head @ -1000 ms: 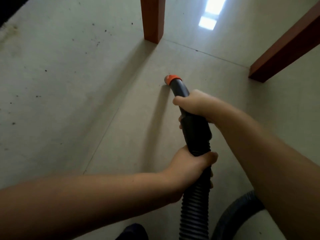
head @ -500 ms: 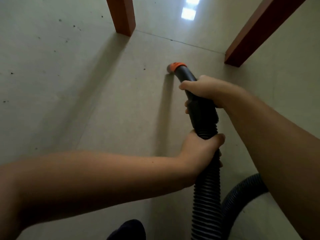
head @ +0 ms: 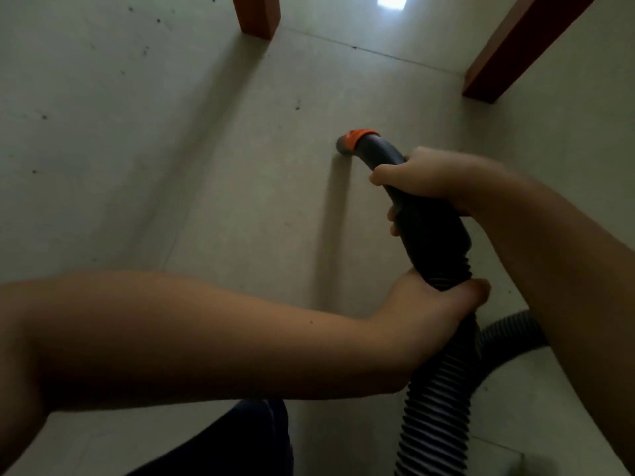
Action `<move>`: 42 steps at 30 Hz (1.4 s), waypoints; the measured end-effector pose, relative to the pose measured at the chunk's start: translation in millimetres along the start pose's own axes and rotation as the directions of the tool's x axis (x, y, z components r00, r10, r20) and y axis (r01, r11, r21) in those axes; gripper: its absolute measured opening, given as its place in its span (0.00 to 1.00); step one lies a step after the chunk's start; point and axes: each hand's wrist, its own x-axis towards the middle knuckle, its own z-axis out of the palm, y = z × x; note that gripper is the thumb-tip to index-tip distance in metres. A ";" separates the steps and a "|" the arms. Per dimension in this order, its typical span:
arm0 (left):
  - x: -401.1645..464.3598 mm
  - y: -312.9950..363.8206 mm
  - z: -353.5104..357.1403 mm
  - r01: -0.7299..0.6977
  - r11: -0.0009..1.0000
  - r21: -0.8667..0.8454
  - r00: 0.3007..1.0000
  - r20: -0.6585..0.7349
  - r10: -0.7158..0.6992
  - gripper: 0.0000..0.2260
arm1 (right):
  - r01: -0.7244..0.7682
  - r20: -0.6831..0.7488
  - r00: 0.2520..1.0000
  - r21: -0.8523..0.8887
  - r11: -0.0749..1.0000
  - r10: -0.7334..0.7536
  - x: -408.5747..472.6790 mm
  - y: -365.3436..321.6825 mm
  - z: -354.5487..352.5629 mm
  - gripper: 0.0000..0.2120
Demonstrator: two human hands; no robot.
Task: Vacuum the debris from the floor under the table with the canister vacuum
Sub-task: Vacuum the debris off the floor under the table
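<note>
**Nozzle down between the bench legs**

Right hand (head: pixel 429 182) wraps the rigid black wand (head: pixel 426 228) near its bend; left hand (head: pixel 436 304) clasps the ribbed hose (head: pixel 433 407) just below the cuff. Both grips closed. Orange-collared nozzle (head: pixel 354 144) sits at the floor (head: pixel 206 166), between two bench legs (head: pixel 257 15). Dark specks (head: pixel 297 104) lie beyond it. Wand likely stiff and light; hose soft, prone to kinking. Best steered from the wand.
</note>
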 end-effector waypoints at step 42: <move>15.2 -17.0 46.5 0.148 0.965 0.215 0.970 0.161 -0.184 0.08 | -0.118 -0.156 0.969 0.381 0.917 0.189 -29.3 102.4 -27.2 0.17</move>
